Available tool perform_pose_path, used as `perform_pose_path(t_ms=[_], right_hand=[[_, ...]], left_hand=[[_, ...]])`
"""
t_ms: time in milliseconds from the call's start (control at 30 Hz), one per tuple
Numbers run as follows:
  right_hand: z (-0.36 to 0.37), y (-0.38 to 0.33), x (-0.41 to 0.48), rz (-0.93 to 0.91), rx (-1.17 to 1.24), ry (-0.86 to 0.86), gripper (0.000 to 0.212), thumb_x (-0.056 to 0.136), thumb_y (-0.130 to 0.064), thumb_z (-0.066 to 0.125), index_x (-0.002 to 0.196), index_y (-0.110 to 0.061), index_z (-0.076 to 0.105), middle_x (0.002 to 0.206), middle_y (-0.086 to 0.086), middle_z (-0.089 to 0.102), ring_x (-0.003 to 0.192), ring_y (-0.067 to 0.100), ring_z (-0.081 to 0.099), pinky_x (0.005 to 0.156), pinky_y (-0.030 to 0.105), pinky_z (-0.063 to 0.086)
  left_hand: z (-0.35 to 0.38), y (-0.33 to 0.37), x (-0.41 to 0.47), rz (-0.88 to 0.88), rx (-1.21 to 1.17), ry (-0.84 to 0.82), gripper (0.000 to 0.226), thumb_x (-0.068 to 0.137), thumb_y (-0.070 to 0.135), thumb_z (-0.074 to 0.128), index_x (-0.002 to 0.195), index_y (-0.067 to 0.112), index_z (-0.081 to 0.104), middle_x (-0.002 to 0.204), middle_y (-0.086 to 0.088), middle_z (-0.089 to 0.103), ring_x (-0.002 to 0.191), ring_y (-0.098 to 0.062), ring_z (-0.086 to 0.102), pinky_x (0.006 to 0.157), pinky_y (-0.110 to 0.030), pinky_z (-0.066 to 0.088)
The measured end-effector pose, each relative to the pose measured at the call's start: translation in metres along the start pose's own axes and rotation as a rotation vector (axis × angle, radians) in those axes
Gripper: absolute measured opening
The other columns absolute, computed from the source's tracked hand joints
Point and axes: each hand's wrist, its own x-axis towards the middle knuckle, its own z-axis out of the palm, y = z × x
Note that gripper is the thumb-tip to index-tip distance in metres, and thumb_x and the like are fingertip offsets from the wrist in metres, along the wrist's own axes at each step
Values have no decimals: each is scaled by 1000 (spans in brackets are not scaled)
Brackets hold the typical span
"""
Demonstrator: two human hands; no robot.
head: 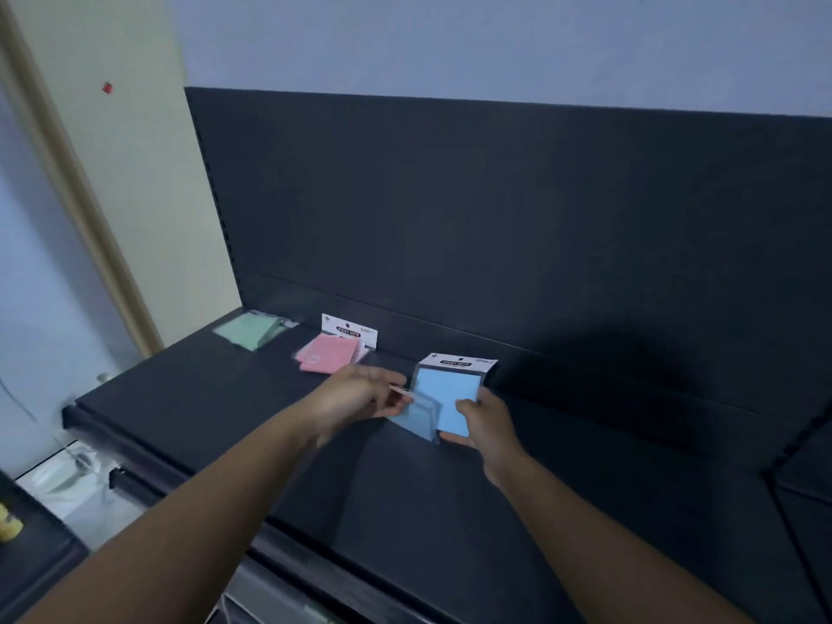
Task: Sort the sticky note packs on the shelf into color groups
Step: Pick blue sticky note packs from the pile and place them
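Near the middle of the dark shelf [225, 425], my right hand [484, 425] grips a blue sticky note pack [450, 394] by its lower right corner, tilted up with its white header card at the top. Just to its left, a second blue pack [416, 416] is pinched by the fingers of my left hand [360, 394], and it sits against the first pack's left side. A pink pack group [331, 353] lies by the back panel with a white header card standing up. Green packs [250, 331] lie at the far left back corner.
A tall dark back panel [495, 227] closes off the rear of the shelf. The shelf's front lip [148, 461] runs diagonally at lower left, with a lower shelf and a white plastic bag [67, 479] below. A yellow object [9, 524] sits at the left edge.
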Motion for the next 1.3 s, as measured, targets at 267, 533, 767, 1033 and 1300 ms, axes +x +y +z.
perform_pose_path(t_ms=[267,533,767,1033,1300], right_hand=[[28,2,43,89,75,15,31,87,1,42,109,-13,59,98,6,64,91,24,60,89,46,52],[39,4,68,278,286,113,29,92,-36,49,101,-14,67,89,5,71,83,21,66,70,34,55],[39,4,72,149,-104,112,15,86,-21,56,92,-17,69,97,6,71,84,16,66,71,28,50],[47,9,75,120,-699,411,18,86,-25,59,87,-8,64,87,8,66,82,19,59,51,20,33],[67,14,68,102,-935,556,35,94,-32,49,119,-9,57,124,10,49,112,25,51,90,33,44]], left_hand=[[-20,0,70,516,843,262,14,77,24,75,90,20,75,82,7,43,92,-16,40,76,-22,29],[-25,-6,138,652,980,223,19,81,33,68,94,20,73,121,7,58,119,-15,46,105,-28,12],[-2,-24,165,556,972,163,20,86,33,59,99,24,69,104,5,63,104,-18,50,84,-31,24],[-2,-41,149,737,895,239,35,78,15,66,113,11,59,119,-9,52,113,-28,45,97,-36,28],[-16,-61,135,568,1274,-63,52,96,46,33,140,19,29,146,-4,24,135,-20,24,113,-34,14]])
